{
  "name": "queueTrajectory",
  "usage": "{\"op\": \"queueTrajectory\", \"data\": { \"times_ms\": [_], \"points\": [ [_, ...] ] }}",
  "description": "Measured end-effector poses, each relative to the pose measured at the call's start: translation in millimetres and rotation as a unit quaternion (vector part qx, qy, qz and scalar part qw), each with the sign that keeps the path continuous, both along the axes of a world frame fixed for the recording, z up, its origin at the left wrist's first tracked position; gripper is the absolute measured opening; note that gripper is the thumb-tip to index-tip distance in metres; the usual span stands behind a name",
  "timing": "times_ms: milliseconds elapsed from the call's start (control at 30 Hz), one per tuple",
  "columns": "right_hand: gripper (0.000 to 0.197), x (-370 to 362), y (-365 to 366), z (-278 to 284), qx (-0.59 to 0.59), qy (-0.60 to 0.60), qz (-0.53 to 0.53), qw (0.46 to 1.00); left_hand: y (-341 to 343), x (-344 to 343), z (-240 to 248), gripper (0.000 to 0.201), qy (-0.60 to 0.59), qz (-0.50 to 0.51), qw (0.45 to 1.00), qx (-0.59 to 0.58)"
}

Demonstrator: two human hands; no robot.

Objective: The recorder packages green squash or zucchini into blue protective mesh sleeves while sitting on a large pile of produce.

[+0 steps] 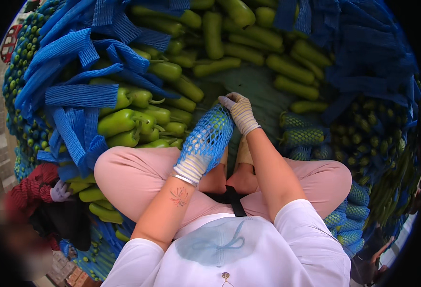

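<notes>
My left hand (191, 166), in a striped white glove, reaches into a stretched blue foam net sleeve (204, 138). Something green shows through the mesh near its far end, apparently a long green vegetable in my fingers, which the net partly hides. At that far end my right hand (241, 111), gloved in the same way, is closed in a pinch on the sleeve's edge. Long green vegetables (119, 123), with stalks and green caps like eggplants, are heaped just left of my hands. Flat blue net sleeves (81, 95) lie over that heap.
More bare green vegetables (253, 36) lie ahead on a dark green sheet (246, 76). Netted vegetables (303, 135) are stacked to the right, beside my knee. A co-worker's gloved hand (60, 191) shows at the left. My crossed legs (138, 174) frame the work space.
</notes>
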State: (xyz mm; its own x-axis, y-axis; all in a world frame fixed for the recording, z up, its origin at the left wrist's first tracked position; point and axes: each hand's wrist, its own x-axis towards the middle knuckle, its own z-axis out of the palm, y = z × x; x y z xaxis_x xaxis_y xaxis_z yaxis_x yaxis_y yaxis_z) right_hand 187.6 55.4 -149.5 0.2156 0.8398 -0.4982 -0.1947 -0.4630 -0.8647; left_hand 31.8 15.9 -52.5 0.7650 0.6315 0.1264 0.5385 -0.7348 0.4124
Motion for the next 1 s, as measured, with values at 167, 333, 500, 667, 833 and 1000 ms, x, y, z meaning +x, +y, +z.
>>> {"op": "queueTrajectory", "data": {
  "times_ms": [167, 333, 500, 667, 833, 1000],
  "points": [
    [0.038, -0.7, 22.1, -63.6, -0.051, -0.119, 0.078, 0.988, -12.0, -3.0, -4.6, 0.038, -0.517, 0.344, 0.385, -0.683],
    [0.048, 4.5, 4.7, -66.0, -0.11, -0.24, 0.067, 0.962, -7.5, 8.2, 2.1, 0.037, -0.55, 0.422, 0.17, -0.7],
    [0.071, -13.5, -40.2, -52.9, -0.337, 0.204, -0.089, 0.915, -38.2, 20.7, -22.4, 0.037, -0.435, 0.406, 0.478, -0.646],
    [0.049, 3.5, -72.7, 35.3, -0.215, 0.551, -0.028, 0.806, -43.9, 5.0, 31.3, 0.043, -0.294, 0.258, 0.619, -0.681],
    [0.055, 58.0, -111.7, 166.1, 0.114, 0.516, -0.058, 0.847, -35.3, -63.0, 83.0, 0.059, -0.465, -0.08, 0.503, -0.724],
    [0.057, 130.0, -249.6, 269.4, 0.309, 0.282, -0.135, 0.898, 0.0, -91.5, 59.4, 0.051, -0.546, -0.129, 0.398, -0.726]
  ]
}}
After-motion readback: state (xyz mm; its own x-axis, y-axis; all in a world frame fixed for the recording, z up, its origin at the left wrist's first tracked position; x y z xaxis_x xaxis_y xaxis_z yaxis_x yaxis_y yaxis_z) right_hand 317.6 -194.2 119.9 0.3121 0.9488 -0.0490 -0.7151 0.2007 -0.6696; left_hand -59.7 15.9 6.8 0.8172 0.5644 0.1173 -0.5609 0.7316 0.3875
